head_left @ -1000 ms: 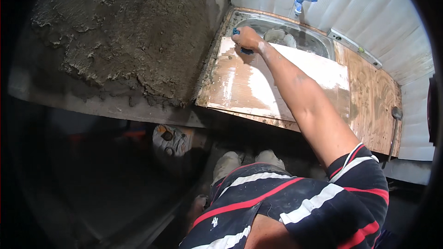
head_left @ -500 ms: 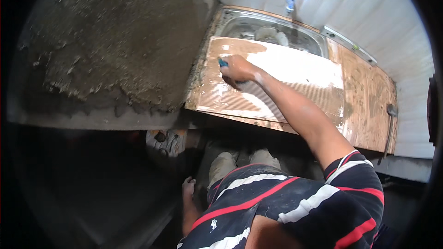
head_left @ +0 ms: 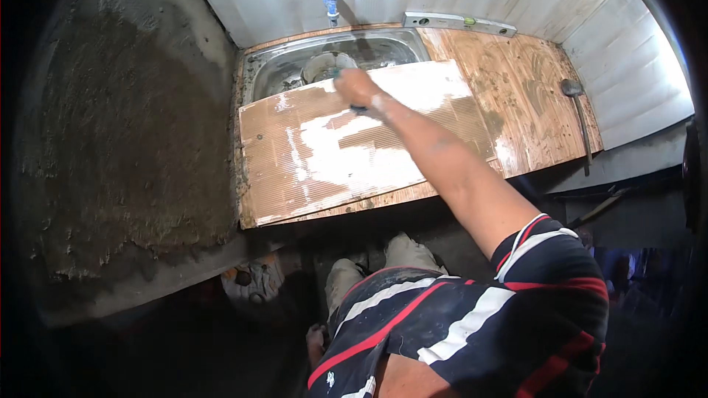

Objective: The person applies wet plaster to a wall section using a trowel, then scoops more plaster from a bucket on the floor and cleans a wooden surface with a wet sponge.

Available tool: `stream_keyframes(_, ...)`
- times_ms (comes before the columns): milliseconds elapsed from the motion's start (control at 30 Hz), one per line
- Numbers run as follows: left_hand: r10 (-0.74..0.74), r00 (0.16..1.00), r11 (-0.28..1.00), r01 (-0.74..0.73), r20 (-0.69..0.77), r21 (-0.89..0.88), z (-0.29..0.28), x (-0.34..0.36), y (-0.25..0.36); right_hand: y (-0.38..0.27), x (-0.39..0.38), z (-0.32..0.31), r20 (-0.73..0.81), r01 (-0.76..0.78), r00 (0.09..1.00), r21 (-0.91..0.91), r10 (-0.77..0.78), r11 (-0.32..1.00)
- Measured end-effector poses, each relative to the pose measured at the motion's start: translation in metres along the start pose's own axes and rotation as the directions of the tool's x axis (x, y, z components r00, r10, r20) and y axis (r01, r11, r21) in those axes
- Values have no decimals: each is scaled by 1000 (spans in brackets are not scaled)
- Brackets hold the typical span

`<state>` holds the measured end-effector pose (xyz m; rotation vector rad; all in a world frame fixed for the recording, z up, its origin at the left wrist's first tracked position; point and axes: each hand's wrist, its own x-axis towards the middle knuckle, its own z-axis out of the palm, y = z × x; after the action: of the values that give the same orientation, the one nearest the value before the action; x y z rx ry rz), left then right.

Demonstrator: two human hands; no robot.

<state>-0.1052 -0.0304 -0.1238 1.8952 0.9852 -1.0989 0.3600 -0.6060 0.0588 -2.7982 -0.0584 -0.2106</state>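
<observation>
My right hand (head_left: 357, 90), somewhat blurred, is closed around a small tool with a teal handle (head_left: 336, 73). Its working end is mostly hidden by the hand, so I cannot tell its exact kind. Below the hand lies a large brown tile (head_left: 276, 149), ribbed side up, with bright white patches across it. It rests on the counter and covers the near part of a steel sink (head_left: 269, 81). A round pale container (head_left: 316, 66) sits in the basin, just beyond the hand. My left hand (head_left: 316, 337) hangs low beside my body in shadow; its fingers are unclear.
A blue tap (head_left: 330, 1) sticks out of the pale wall above the sink. Along that wall lies a spirit level (head_left: 461, 23). A dark long-handled tool (head_left: 577, 114) lies at the counter's right end. Rough wet-looking mortar (head_left: 133, 155) covers the slab at left.
My right hand has gone from the tile's left part to its far edge beside the sink, still holding the tool. The view has turned, showing more counter on the right.
</observation>
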Motion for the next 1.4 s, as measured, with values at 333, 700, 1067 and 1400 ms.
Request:
stream_keyframes(333, 316, 941, 938, -329, -122, -108, -40, 77, 12, 200, -89, -70, -179, -204, 973, -390, 143, 898)
stream_keyframes(700, 296, 954, 921, -299, 51, 249, -35, 93, 49, 76, -216, -138, 9, -314, 817, 846, 577, 432)
stream_keyframes(1067, 48, 912, 905, -212, 407, 370, 1, 122, 125, 17, -614, -101, 261, -336, 464, 936, 847, -104)
stream_keyframes(1400, -55, 892, 344, -405, 449, 847, -44, 76, 43, -58, -957, 87, 526, 40, -420, 825, 739, -564)
